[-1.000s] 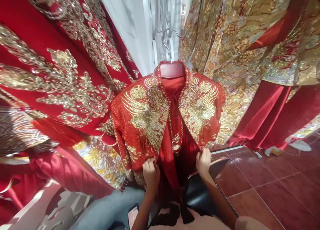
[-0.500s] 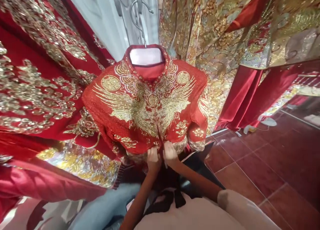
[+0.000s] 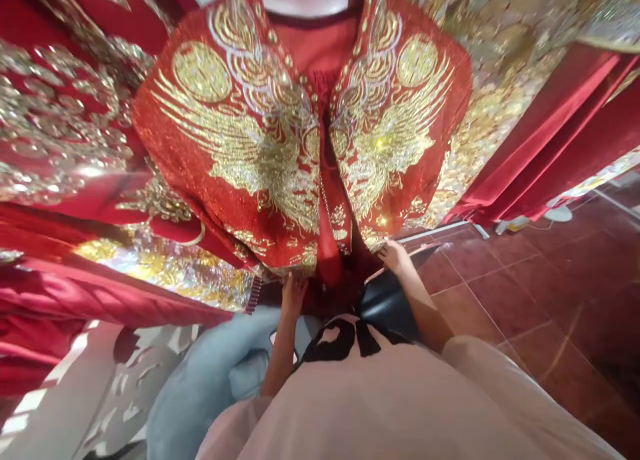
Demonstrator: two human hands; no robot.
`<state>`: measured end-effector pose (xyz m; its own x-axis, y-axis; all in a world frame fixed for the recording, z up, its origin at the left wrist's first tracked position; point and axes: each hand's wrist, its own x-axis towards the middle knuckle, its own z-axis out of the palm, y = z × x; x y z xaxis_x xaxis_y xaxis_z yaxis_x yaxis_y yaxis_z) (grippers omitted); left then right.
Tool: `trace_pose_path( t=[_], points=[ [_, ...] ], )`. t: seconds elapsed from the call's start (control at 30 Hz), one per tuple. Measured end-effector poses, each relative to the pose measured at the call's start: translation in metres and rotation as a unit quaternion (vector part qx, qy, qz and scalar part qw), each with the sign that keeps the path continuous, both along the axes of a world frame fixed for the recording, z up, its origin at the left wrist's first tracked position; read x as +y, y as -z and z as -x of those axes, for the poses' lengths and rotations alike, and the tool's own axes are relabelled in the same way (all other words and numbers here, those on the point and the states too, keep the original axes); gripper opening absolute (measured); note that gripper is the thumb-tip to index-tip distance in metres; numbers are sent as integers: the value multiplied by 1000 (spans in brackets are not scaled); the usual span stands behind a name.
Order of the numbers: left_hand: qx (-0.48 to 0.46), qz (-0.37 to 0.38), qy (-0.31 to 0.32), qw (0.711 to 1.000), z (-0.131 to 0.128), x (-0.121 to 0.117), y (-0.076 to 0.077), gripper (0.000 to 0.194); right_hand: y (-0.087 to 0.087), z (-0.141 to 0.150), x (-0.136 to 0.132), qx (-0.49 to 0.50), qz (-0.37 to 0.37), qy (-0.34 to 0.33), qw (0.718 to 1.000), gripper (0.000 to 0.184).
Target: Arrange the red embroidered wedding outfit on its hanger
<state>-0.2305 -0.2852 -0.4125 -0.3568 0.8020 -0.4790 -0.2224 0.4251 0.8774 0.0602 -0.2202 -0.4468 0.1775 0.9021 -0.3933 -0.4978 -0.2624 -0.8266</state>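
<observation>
In front of me hangs a red jacket (image 3: pixel 175 133) with gold wing embroidery and a beaded stand collar. Its front is parted, and red lining shows between the two panels. On the lower hem of the left-hand panel, my left hand (image 3: pixel 293 293) is closed, fingers partly hidden by the cloth. My right hand (image 3: pixel 396 255) pinches the hem of the right-hand panel near its front edge. Both arms reach forward from my body, hands well apart.
Red garments with gold sequins (image 3: pixel 60 107) hang close on the left. Gold sequinned cloth (image 3: pixel 510 67) and a red drape (image 3: pixel 540 140) hang on the right. A black seat (image 3: pixel 390 310) lies below the jacket, with tiled floor (image 3: pixel 540 293) beyond.
My hands have moved apart from the middle of the front to the hem of each panel. The jacket front has opened, and the jacket appears larger and nearer.
</observation>
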Motion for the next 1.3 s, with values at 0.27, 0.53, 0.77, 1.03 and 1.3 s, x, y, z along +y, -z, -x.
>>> trace_pose_path(
  t=[0.27,0.53,0.77,1.03,1.3],
  points=[
    [-162,30,26,986,-28,-7,-10,26,-20,18,-45,134,82,-95,983,36],
    [-199,37,50,978,-67,-5,-27,28,-45,59,-71,133,76,-75,985,33],
    [-197,4,33,980,-96,-7,-36,42,-52,74,-73,132,103,-48,985,38],
    [-189,-5,4,982,-102,-13,-41,43,-64,80,-74,155,76,-24,985,33],
    [-187,-13,-16,982,-107,-12,-49,39,-69,86,-72,168,99,15,981,29]
  ],
)
